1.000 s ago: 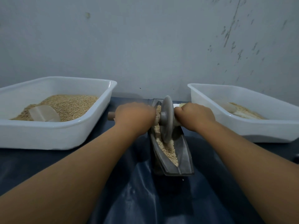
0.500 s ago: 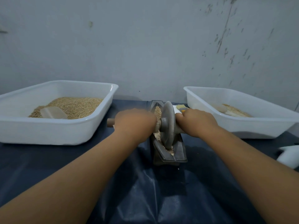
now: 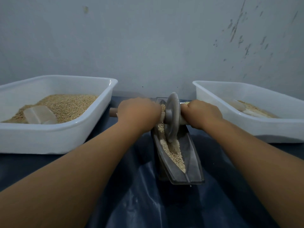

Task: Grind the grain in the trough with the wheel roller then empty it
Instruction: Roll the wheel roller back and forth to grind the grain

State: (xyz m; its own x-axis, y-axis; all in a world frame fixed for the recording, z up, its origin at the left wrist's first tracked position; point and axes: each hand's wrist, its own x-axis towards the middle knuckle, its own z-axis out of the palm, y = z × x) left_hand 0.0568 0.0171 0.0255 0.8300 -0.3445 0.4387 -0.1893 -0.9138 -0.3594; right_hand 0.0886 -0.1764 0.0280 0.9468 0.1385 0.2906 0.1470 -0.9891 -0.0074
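Observation:
A dark boat-shaped trough [image 3: 189,155] lies lengthwise in front of me on the dark blue sheet. Pale crushed grain [image 3: 174,154] fills its groove. The grey wheel roller [image 3: 171,117] stands on edge in the far half of the trough, its rim down in the grain. My left hand [image 3: 138,114] grips the wooden axle on the left of the wheel; the axle's end [image 3: 113,112] sticks out past my fist. My right hand [image 3: 201,113] grips the axle on the right side, hiding it.
A white tub [image 3: 54,134] at the left holds whole grain and a clear scoop [image 3: 40,115]. A second white tub [image 3: 269,129] at the right holds a little ground grain and a scoop. A grey wall stands close behind.
The wheel rolled toward me half a second ago and is now back in the far half of the trough. More grain shows in the near end. Both hands kept their grip.

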